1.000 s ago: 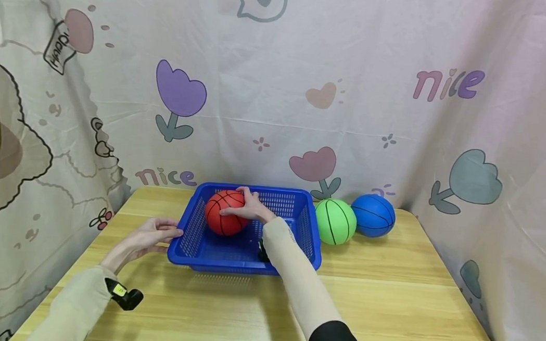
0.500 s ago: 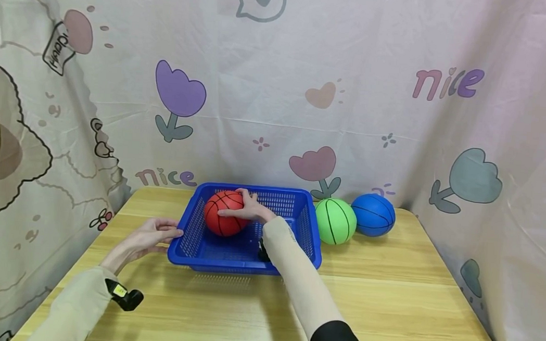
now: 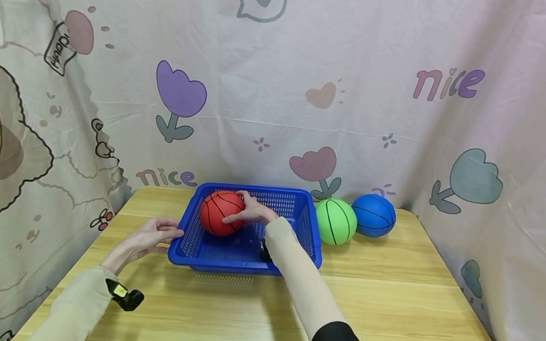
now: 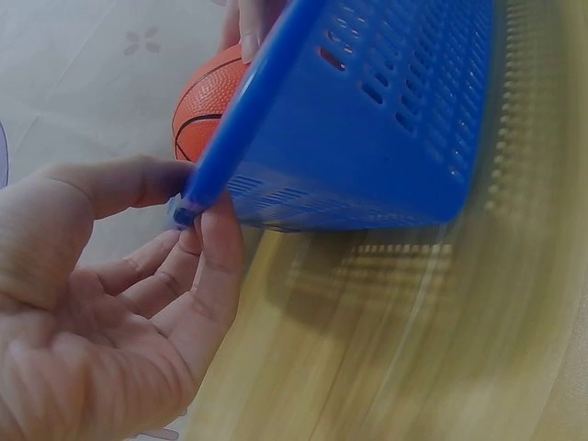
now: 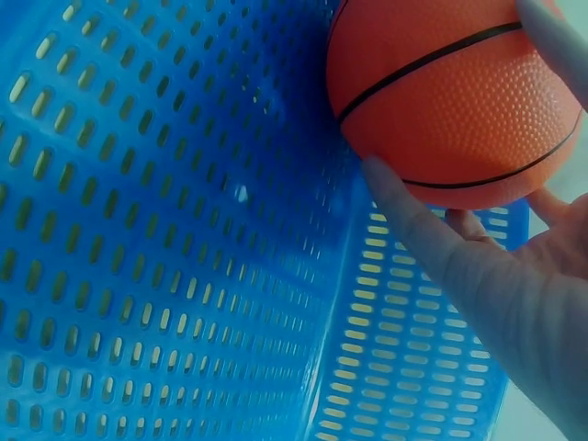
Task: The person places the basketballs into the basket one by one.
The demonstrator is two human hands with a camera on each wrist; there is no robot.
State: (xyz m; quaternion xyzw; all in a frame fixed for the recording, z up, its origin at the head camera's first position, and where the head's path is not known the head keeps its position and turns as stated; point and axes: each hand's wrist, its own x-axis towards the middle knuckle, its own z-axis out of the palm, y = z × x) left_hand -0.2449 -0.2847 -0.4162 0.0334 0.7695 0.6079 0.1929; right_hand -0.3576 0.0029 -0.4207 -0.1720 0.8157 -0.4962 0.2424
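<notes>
In the head view a red basketball (image 3: 222,213) sits in the left part of a blue plastic basket (image 3: 248,265). My right hand (image 3: 254,211) reaches into the basket from the right. Its thumb and fingers are spread about the near right side of the basketball. From the right wrist, the straight thumb (image 5: 441,243) touches the ball's edge, and other fingertips show beyond the ball. My left hand (image 3: 149,236) pinches the basket's left rim between thumb and fingers, plainly seen in the left wrist view, with the perforated wall (image 4: 367,119) beyond it.
A green ball (image 3: 335,221) stands against the basket's right side, and a blue ball (image 3: 373,215) touches it farther right. All rest on a wooden table (image 3: 387,302). A printed curtain (image 3: 259,86) hangs behind the table.
The red basketball has rolled slightly left in the basket. My right thumb has slid back to the right on it, loosening the hand's hold. The left hand and basket stay put.
</notes>
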